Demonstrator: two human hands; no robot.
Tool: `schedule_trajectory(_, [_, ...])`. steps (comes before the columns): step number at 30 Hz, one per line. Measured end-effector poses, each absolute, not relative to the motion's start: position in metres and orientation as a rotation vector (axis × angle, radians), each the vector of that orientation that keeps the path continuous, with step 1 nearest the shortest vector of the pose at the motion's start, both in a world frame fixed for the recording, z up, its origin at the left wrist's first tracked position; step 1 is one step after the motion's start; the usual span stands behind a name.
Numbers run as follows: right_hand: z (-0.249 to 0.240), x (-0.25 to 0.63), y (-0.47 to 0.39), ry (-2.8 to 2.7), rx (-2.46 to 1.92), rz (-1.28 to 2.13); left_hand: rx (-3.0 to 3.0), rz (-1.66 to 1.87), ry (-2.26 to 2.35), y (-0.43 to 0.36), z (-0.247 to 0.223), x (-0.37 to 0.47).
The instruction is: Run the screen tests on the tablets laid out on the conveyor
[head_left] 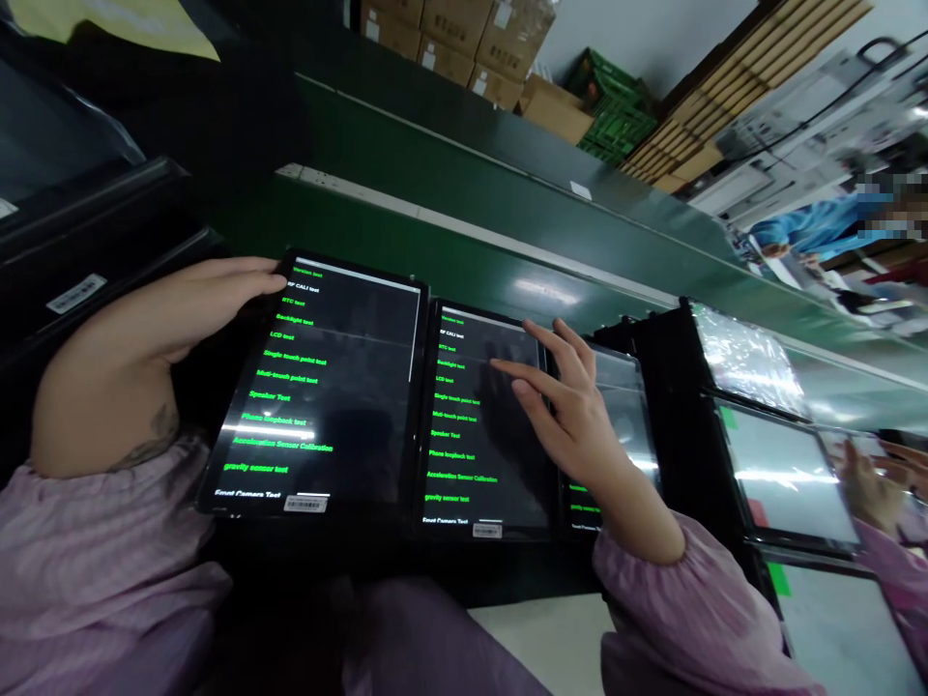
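Note:
Three dark tablets with green and white test lists lie side by side before me. My left hand [224,300] rests at the upper left edge of the left tablet [348,387], its fingertips against the rim; whether it grips the edge is hard to tell. Over the middle tablet [478,435] is my right hand [572,406], fingers spread and holding nothing, the index fingertip close to or on the screen near the upper lines. The right tablet [623,406] is partly covered by my right hand and forearm.
More tablets with lit, pale screens [790,474] stand at the right, near another person's hands [870,483]. A green conveyor [464,164] with a metal rail runs behind. Cartons [464,39] and green crates [609,97] sit beyond. Dark trays [94,242] are at the left.

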State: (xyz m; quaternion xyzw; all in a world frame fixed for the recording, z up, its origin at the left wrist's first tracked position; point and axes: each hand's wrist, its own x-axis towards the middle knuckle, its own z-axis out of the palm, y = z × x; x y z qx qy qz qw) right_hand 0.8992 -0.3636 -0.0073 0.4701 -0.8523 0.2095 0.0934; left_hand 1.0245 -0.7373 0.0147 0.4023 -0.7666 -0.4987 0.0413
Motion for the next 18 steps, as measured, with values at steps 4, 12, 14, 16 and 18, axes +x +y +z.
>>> schedule_trajectory(4, [-0.006,0.9,-0.365,-2.524,1.465,0.632,1.243,-1.565,-2.361,-0.734,0.021,1.027])
schedule_trajectory(12, [0.002,0.903,-0.355,-2.442,1.394,0.673,1.053,-1.617,-2.581,-0.734,0.024,1.036])
schedule_trajectory(14, [0.005,0.904,-0.35,-2.436,1.327,0.684,0.85,-1.643,-2.654,-0.735,0.023,1.035])
schedule_trajectory(16, [0.007,0.903,-0.344,-2.434,1.22,0.708,0.783,-1.568,-2.701,-0.736,0.022,1.033])
schedule_trajectory(18, [0.007,0.899,-0.335,-2.45,1.06,0.739,0.961,-1.43,-2.685,-0.742,0.017,1.031])
